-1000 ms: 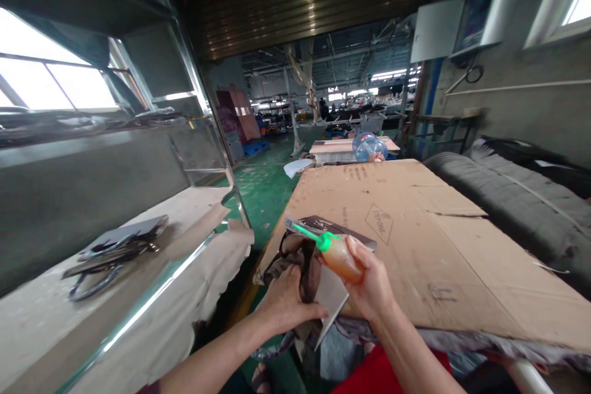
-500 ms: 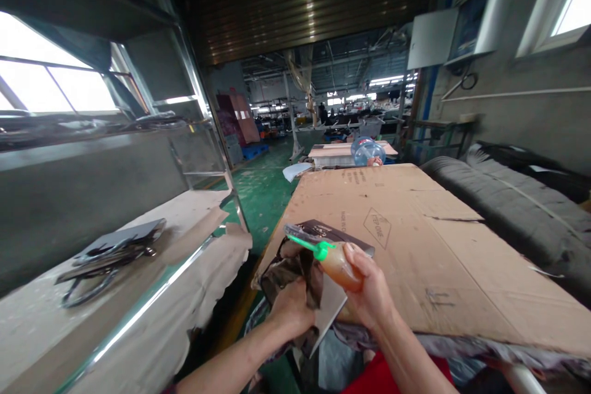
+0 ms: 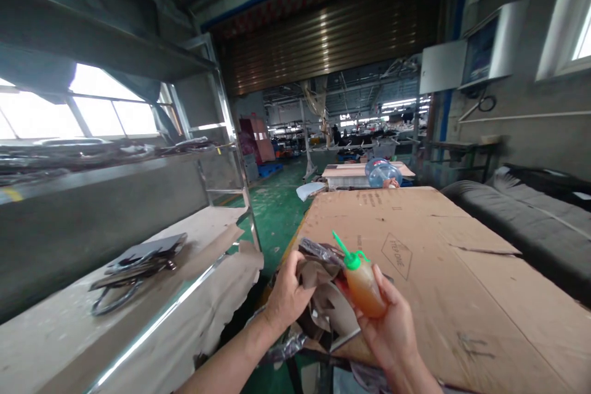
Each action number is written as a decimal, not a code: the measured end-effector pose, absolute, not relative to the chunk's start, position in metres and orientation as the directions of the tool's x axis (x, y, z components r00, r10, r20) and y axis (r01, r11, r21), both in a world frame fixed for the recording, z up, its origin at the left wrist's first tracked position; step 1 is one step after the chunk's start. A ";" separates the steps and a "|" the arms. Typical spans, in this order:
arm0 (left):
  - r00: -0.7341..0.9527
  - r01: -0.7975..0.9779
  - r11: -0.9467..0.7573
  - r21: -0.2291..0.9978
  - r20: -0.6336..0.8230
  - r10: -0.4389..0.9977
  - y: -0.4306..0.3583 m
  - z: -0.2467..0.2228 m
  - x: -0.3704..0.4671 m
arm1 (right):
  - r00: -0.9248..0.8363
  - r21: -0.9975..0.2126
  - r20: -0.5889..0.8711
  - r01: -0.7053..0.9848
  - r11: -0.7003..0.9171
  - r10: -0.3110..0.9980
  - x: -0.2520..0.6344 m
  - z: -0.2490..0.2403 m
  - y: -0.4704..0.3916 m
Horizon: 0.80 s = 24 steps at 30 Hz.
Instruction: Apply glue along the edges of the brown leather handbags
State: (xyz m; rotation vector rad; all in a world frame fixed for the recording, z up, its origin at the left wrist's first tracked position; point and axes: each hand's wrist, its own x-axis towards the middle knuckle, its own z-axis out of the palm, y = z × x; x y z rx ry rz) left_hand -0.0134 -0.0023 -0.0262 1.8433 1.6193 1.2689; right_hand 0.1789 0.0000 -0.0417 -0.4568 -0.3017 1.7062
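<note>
Working at the near left edge of the cardboard, I have green floor open beyond its left side. My right hand grips the orange bottle, just right of the brown material that my left hand pinches.

Bottle partly hidden, forearms cut off

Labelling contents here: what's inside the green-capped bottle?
Something amber-orange, apparently liquid, shows through the translucent wall of the green-capped bottle, deeper toward the base, paler near the cap. The right hand covers part of its side; whatever is behind that can't be seen.
</note>
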 end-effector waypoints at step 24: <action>-0.010 0.787 -0.293 0.543 0.486 0.874 0.042 0.022 -0.021 | -0.085 -0.292 -0.263 -0.943 -0.163 0.961 0.210 -0.047 -0.013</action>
